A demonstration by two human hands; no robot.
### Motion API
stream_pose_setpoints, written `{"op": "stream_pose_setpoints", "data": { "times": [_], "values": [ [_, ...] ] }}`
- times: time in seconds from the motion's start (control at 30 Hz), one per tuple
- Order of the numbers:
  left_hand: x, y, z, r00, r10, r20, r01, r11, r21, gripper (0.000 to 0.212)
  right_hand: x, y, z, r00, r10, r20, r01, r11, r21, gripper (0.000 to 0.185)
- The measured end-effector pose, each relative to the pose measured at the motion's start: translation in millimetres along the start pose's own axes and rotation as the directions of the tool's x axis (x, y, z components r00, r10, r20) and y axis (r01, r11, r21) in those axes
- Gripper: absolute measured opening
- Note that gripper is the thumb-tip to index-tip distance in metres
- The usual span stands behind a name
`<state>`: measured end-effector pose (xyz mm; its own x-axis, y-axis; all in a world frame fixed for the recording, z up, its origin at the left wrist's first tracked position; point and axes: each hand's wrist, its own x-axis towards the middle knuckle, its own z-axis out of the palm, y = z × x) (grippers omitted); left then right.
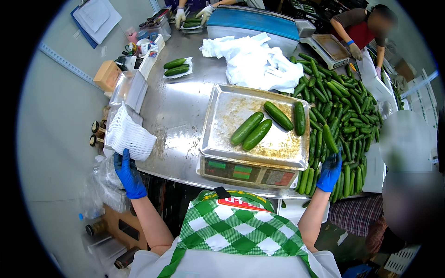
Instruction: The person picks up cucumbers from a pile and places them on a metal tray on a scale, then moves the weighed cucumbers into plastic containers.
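Note:
My left hand, in a blue glove, grips the lower edge of a white foam net sleeve at the left edge of the table. In my blue-gloved right hand is the lower end of a cucumber, tilted over the cucumber pile. Between my hands stands a digital scale with a stained metal pan. Several cucumbers rest on that pan; two lie side by side near its middle, one slants behind them and one is by the right rim.
White netting is heaped behind the scale, before a blue-lidded box. Two cucumbers sit on a netted tray. Clear plastic trays line the left side. A co-worker's gloved hands are at the back; another person stands beside a second scale.

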<state>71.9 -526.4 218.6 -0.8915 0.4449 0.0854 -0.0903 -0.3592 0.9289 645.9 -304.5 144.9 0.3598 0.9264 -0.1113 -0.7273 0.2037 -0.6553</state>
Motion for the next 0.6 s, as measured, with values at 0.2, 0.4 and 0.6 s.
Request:
{"op": "stream_pose_setpoints", "data": {
  "times": [0.2,0.4,0.6],
  "values": [
    [-4,-1,19,1.000,-0.017,-0.014,0.018,0.999,0.027,0.028,-1,-1,-17,0.986,-0.018,-0.165,0.009,0.998,-0.057,0.026],
    [0,-3,3,1.000,-0.014,-0.017,0.016,0.992,0.128,0.038,17,13,-55,0.971,-0.071,-0.229,0.084,0.995,0.045,0.020],
    [14,-24,6,0.996,-0.009,0.089,-0.001,0.995,0.104,0.033,5,40,-61,0.983,0.030,-0.183,-0.081,0.957,-0.277,0.028]
  ]
}}
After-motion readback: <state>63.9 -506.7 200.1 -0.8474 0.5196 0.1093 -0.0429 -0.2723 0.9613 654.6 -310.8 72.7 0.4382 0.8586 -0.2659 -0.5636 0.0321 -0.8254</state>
